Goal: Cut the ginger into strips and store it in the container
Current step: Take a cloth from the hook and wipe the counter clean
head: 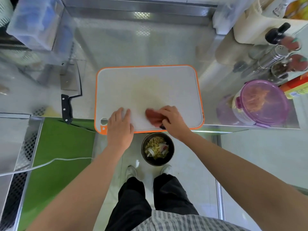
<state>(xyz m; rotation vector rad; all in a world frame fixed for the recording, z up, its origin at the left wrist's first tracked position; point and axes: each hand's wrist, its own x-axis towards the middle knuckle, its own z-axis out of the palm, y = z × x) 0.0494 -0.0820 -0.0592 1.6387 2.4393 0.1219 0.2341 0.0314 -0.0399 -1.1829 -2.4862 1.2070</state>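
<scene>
- Currently ginger strips (256,99) are sitting inside the round container (236,104) at the right of the counter, showing as pale orange shreds through the tinted cover; too hazy to confirm more.
- Purple lid (273,114) is lying on top of the container, clip tabs sticking out at its edge.
- White cutting board (150,80) with an orange rim is lying at the front edge of the counter, well apart from the container, with a faint yellowish stain at its middle.
- Right hand (173,120) is gripping a reddish cloth (153,116), fingers curled over it, pressing it onto the board's near part; the cloth is blurring.
- Left hand (119,129) is lying flat on the board's near left corner, fingers straight, holding nothing.
- Cleaver (70,80) with a black riveted handle is lying on the counter just left of the board, handle pointing toward the person.
- Steel counter (133,47) is reflecting light, with a raised steel back edge behind it.
- Clear plastic box (33,22) is standing at the far left; spice jars and a metal shaker (280,52) are crowding the far right.
- Green surface (58,147) is showing below the counter on the left, a white cable (50,161) running across it.
- Dark round bin (172,150) is standing on the pale floor (191,164) below the board's edge, holding yellowish shreds and scraps, just ahead of the person's shoes.
</scene>
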